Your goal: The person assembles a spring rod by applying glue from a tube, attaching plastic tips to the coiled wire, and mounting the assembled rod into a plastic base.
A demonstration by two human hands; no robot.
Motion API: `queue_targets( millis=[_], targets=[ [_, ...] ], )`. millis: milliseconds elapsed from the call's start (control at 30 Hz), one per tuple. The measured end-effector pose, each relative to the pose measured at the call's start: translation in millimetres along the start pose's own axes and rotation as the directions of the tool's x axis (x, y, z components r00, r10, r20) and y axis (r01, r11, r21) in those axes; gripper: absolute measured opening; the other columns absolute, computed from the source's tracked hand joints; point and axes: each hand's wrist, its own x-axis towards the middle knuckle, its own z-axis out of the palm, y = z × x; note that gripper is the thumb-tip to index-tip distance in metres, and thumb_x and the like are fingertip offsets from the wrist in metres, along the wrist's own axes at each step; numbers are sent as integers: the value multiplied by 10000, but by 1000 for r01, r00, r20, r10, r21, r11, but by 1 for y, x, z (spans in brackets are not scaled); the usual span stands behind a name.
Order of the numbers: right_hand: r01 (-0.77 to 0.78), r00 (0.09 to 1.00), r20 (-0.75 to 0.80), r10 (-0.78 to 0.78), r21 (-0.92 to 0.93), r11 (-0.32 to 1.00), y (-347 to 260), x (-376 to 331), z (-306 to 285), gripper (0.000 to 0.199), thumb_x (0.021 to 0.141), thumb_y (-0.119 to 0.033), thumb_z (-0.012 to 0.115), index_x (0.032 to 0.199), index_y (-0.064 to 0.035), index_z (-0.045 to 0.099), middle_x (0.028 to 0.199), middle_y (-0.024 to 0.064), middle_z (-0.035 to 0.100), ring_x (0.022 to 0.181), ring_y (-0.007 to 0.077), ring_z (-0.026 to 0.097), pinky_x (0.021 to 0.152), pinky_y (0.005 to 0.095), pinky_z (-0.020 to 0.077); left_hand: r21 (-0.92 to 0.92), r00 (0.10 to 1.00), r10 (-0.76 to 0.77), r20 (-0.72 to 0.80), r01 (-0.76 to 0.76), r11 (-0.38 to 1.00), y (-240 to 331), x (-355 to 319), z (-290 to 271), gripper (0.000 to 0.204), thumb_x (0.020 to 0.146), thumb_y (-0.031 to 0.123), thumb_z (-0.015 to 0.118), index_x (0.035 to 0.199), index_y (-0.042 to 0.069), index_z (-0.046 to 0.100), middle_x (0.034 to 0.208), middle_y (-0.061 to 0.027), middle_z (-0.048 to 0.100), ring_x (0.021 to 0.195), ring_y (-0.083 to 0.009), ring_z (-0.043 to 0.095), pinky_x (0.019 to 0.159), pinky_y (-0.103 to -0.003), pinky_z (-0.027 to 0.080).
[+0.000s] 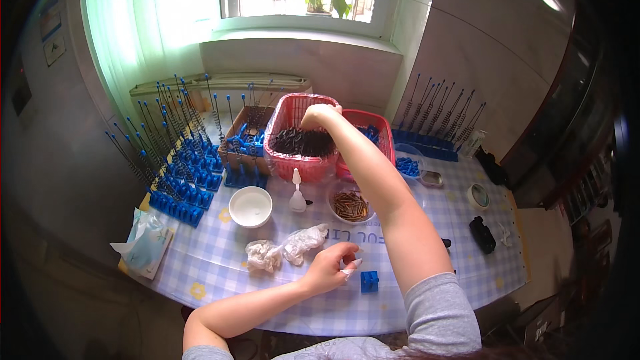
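My right hand (pixel 321 115) reaches over the rim of a tall pink plastic basket (pixel 283 110), its fingers hidden behind the hand. Dark coiled pieces (pixel 303 143), like springs, fill the bottom of that basket. Near the table's front my left hand (pixel 330 269) rests with fingers curled and white wraps on some fingertips; what it holds, if anything, does not show. Just right of it sits a small blue plastic block (pixel 369 281). Crumpled white tissues (pixel 305 243) lie behind the left hand.
Blue racks (pixel 177 207) with upright spring-wound rods stand at the left, another rack (pixel 427 145) at the back right. A white bowl (pixel 251 207), a small squeeze bottle (pixel 297 200), a dish of copper-coloured pins (pixel 351 207), blue caps (pixel 408 165) and a tissue pack (pixel 144 243) surround the hands.
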Motion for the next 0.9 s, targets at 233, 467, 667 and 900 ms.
queue_targets(
  millis=[233,467,667,900],
  targets=[
    [11,992,-125,-4,57,998,-8,8,9,493,604,-371,602,1008,-90,574,1067,79,543,1007,241,499,859,432,347,27,999,-45,30,45,999,2,1,-2,230,746,128,577,935,19,503,740,-72,541,626,-148,513,569,-258,425],
    [229,936,-337,-99,371,900,16,11,-8,445,574,-274,605,927,-2,587,932,159,582,901,261,552,728,322,433,42,1000,-16,3,16,999,0,3,1,216,743,124,581,917,16,513,736,-72,544,588,-140,491,551,-252,420],
    [588,807,-540,-238,705,396,62,-76,-29,185,663,-166,555,739,-2,594,642,25,547,597,93,491,555,219,397,-123,995,-86,-47,80,989,1,1,-9,183,750,73,587,918,40,521,727,8,526,567,-39,445,525,-179,387],
    [776,625,-609,-488,551,305,96,-192,27,120,638,-82,585,733,-10,569,807,50,531,773,132,501,698,248,406,-393,945,-77,-319,-58,918,39,9,-47,260,706,30,621,951,21,535,784,2,480,654,-40,451,550,-155,403]
  ],
)
